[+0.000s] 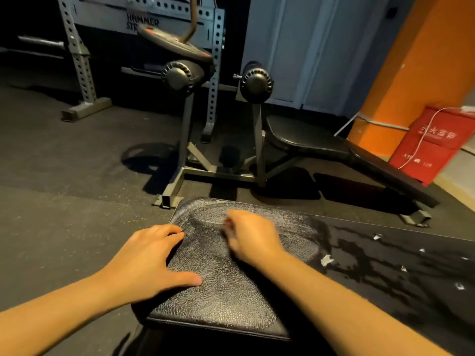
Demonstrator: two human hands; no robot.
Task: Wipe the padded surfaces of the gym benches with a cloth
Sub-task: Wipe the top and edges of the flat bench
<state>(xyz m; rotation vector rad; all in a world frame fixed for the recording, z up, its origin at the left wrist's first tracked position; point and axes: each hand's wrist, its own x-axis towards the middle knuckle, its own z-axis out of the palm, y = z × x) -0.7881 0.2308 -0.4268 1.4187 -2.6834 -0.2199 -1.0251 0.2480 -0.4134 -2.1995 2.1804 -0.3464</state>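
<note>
A black padded bench (221, 291) lies right below me and runs off to the right, its near pad streaked with pale wipe marks. My left hand (144, 263) rests flat on the pad's left edge with fingers spread and thumb out. My right hand (252, 237) sits blurred on the middle of the pad, fingers curled down. Only a pale bit of cloth (226, 222) shows at its fingertips; the rest is hidden under the hand. A second black bench (308, 140) stands on the floor beyond.
Small white shreds (326, 260) lie on the blotchy right part of the pad. Two roller pads (177, 75) (257, 82) on a grey frame stand ahead. A perforated rack (79, 60) is at the far left. An orange pillar (411, 73) and red box (434, 145) are at the right.
</note>
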